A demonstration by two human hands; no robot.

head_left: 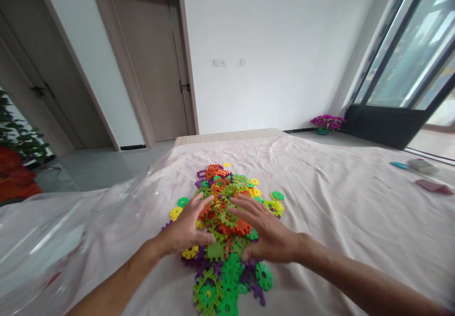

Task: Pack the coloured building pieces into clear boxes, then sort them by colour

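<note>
Green discs [231, 271]: overlapping, nearest the person.
Left hand [187, 225]: open, curved beside the plastic pieces [227, 218].
Right hand [272, 235]: open opposite, seemingly framing them, gripping nothing I see.
Plastic pieces: heaped between both hands on the cloth [337, 212], probably for easy reach.

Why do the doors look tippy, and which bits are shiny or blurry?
In the head view, the doors lean, probably from wide-lens stretching; in that head view, glare streaks the clear plastic at the picture's left; also in the head view, the left hand and right hand look a little soft.
</note>
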